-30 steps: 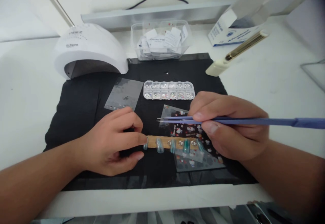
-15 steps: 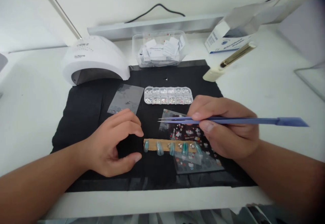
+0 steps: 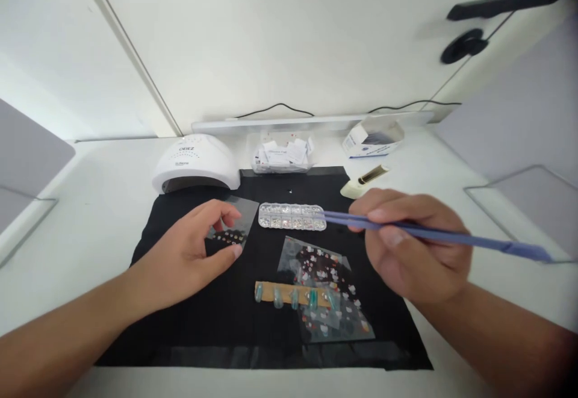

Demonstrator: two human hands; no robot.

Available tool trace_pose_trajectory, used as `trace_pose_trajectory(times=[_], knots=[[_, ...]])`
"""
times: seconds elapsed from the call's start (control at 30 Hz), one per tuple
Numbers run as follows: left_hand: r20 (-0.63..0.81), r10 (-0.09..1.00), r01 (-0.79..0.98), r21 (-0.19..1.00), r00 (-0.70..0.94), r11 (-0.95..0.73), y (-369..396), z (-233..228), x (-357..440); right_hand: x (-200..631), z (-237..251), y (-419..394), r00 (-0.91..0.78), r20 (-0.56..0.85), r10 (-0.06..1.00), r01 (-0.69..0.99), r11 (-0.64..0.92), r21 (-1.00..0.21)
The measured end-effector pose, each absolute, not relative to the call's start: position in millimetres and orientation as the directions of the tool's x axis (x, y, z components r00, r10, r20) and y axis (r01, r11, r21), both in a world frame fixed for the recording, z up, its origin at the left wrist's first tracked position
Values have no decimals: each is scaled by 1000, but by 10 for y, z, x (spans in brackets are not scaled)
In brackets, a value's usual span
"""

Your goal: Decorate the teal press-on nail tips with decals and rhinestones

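A person's right hand (image 3: 413, 253) pinches blue tweezers (image 3: 433, 236) between thumb and fingers, tips together and pointing toward 9 o'clock, now over the right end of the clear rhinestone box (image 3: 292, 217); half a second ago those tips hovered lower, just above the sticker sheet (image 3: 326, 286). The left hand (image 3: 189, 253) has left the wooden stick of blue-green nail tips (image 3: 295, 295) and moved up toward 11 o'clock; its loosely curled, parted fingers now rest on the clear sheet of small gems (image 3: 231, 229), clamped on nothing. The stick lies untouched across the lower middle of the black mat (image 3: 180, 338), its right end overlapping the sticker sheet. The camera has tilted up and back since the earlier frame, so the whole scene sits smaller and more wall shows. At 12 o'clock off the mat's far edge stands a plastic tub of paper packets (image 3: 283, 156), with a white nail lamp (image 3: 195, 162) at 11 o'clock touching the mat's far left corner, and a cream-handled tool with a gold barrel (image 3: 363, 182) at 1 o'clock just off the mat's right corner, near a white and blue carton (image 3: 371, 139). Bare white table (image 3: 90, 217) lies open on both sides of the mat, and the mat's near left quarter, at 7 o'clock, holds only the forearm.
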State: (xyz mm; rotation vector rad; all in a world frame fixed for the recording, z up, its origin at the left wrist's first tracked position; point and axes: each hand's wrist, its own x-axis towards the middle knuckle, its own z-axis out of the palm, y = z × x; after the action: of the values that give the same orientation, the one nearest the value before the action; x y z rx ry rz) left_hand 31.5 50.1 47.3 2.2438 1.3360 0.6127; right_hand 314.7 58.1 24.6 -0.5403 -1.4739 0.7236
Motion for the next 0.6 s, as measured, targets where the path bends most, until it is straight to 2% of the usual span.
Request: trace_pose_trajectory(times=[0.1,0.27,0.47,0.6], knots=[[172,896,695,577,410,-429,762,460,396,3058,326,837,110,652,750,-129,662,-739],[130,810,663,508,572,-550,1084,185,547,2916,119,1061,99,556,825,-161,565,-809],[120,764,646,460,635,-609,1133,-88,558,2964,-126,1054,2,341,940,50,341,-939],[158,732,607,458,663,-649,1129,-152,541,2934,-168,1075,-59,307,950,176,313,-933]])
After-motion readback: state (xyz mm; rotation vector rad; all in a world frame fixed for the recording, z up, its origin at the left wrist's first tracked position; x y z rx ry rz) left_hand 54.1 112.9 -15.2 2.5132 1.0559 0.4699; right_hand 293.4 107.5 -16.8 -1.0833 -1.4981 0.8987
